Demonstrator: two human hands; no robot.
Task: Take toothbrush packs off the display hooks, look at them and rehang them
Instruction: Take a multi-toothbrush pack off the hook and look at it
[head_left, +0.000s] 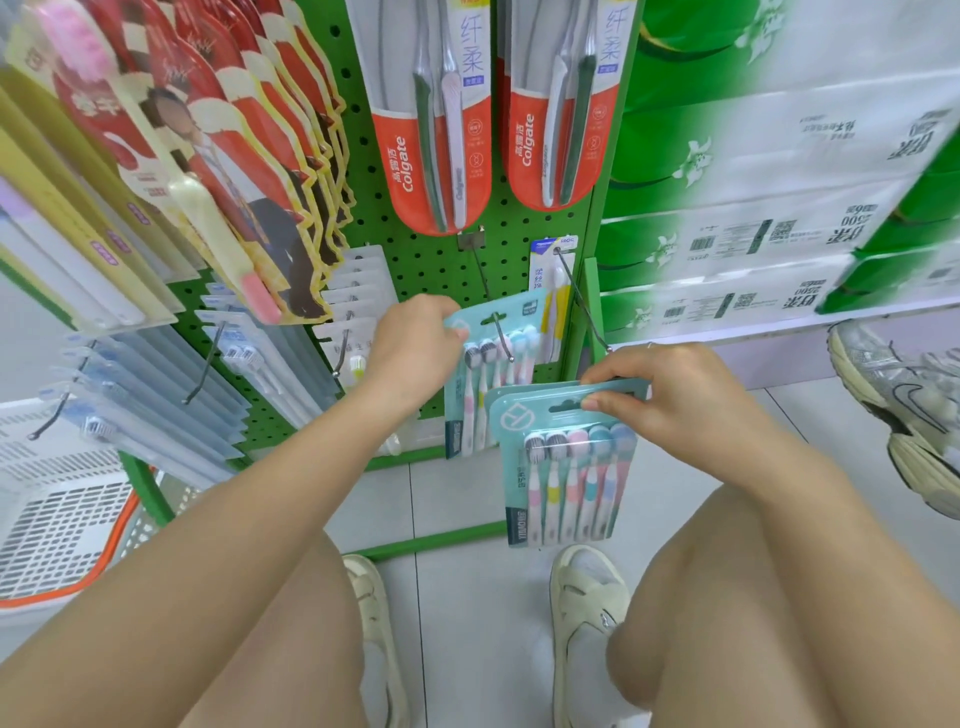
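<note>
Right hand (670, 400) pinches the top edge of a teal toothbrush pack (566, 462) between thumb and curled fingers, gripping the card header beside its hang slot. The pack is off the rack, held upright in the air in front of the green pegboard (415, 244) and above the floor. It appears to be 2 like packs stacked together; I cannot tell for certain. The front blister shows 5 brushes standing side by side, with dark, pink and blue bristle heads and pastel handles.

Left hand (410, 348) grips the left edge of a second teal pack (488, 374), fingers curled round the card. That pack hangs on a thin metal hook (503, 338) threaded through its slot.

Above hang 2 red Colgate packs (436, 145), glossy, with rounded lower ends, each holding 2 brushes. At lower left sits a white slotted plastic basket (57, 509) with an orange rim; contents not visible.
</note>
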